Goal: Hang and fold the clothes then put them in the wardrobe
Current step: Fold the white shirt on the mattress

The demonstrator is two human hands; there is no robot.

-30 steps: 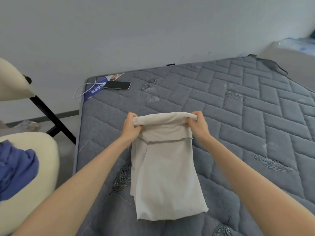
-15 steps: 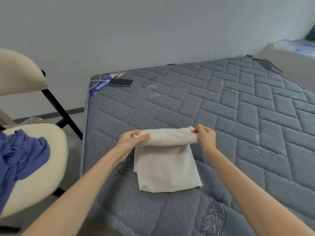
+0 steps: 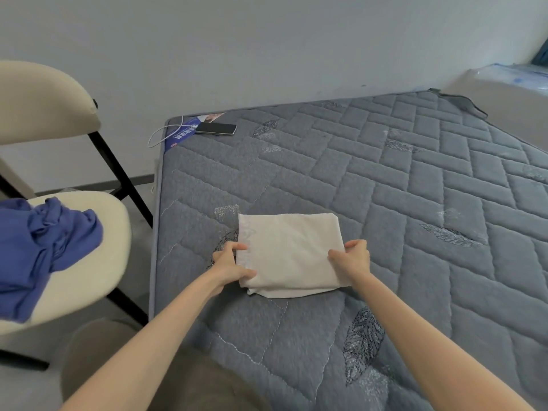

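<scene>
A beige garment [image 3: 289, 250], folded into a flat rectangle, lies near the left front corner of the grey quilted mattress [image 3: 385, 188]. My left hand [image 3: 229, 262] grips its left edge, thumb on top and fingers curled under. My right hand [image 3: 351, 258] pinches the right front corner of the fold. A crumpled blue garment [image 3: 38, 247] lies on the seat of the cream chair [image 3: 98, 232] to the left of the bed.
A black phone [image 3: 216, 128] with a white cable [image 3: 161, 134] lies at the mattress's far left corner, beside a blue label. The wall runs behind the bed. A plastic-wrapped object [image 3: 510, 81] sits at the far right. The chair's black legs stand close to the mattress edge.
Both hands brought the far end of the beige garment toward me and laid it over the near end, making a smaller fold. The view shifted right and down.
</scene>
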